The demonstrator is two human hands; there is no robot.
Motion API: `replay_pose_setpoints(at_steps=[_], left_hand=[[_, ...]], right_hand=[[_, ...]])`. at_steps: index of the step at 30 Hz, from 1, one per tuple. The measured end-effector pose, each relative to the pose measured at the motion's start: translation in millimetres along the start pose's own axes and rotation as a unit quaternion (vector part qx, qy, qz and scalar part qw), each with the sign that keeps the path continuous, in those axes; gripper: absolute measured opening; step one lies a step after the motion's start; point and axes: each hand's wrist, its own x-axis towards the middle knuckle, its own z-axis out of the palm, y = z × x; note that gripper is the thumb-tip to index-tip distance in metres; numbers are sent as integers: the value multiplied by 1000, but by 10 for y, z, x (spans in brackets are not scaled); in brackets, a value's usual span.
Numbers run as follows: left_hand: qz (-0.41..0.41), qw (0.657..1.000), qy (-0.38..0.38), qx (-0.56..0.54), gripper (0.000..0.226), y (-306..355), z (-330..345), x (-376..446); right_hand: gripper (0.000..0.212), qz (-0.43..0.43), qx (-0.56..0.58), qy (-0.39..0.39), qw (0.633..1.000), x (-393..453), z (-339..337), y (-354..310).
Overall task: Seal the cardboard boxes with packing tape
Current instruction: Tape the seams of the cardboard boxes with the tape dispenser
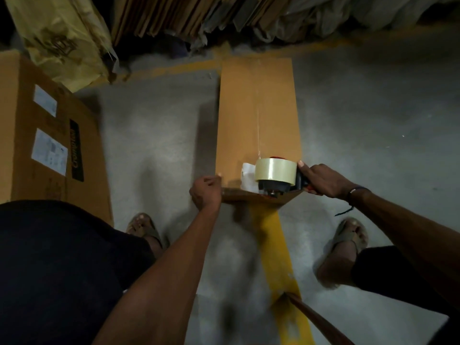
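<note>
A long narrow cardboard box stands on the floor in the middle, its top face running away from me. A clear strip of tape runs down its centre seam toward me. My right hand grips the handle of a tape dispenser with a clear tape roll, which sits on the box's near end. My left hand holds the near left corner of the box, fingers curled over its edge.
A large cardboard box with white labels stands at the left. A yellow bag and stacked flat cartons line the back. A yellow floor line runs under the box. My sandalled feet stand either side.
</note>
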Motion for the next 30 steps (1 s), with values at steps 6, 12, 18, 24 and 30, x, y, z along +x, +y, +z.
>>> replay_pose_setpoints(at_steps=[6,12,18,24,30], left_hand=[[22,997,-33,59,53,-31,100,65],[30,998,-20,59,50,-20,126,48],[39,997,-17,60,50,-67,133,90],[49,996,-22,74,54,-58,121,94],[213,966,-7,148,30,212,233,-250]], right_hand=[[85,-8,-48,23,999,53,33,54],[80,-25,-96,58,993,52,27,94],[84,-4,-108,56,993,-54,-216,496],[104,30,-105,55,992,-202,-475,1043],[91,70,-63,30,995,-198,-455,1025]])
